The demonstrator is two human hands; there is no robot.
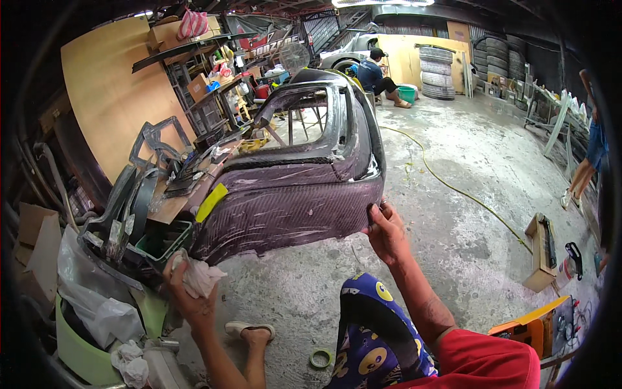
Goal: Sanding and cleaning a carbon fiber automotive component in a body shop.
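A large carbon-fibre car body panel with a dark purple-black weave and an open window-like frame stretches out before me. My right hand is closed in a pinch at the panel's right lower corner. Something small and dark shows at its fingertips, too small to name. To the lower left, my left hand is closed round a crumpled whitish rag, close to the panel's near left corner. A yellow-green strip sticks to the panel's left end.
Dark frame-shaped parts and a green crate crowd the left. A roll of tape lies on the floor. A yellow hose crosses the concrete at right, near a wooden box. Farther back sits a person beside stacked tyres.
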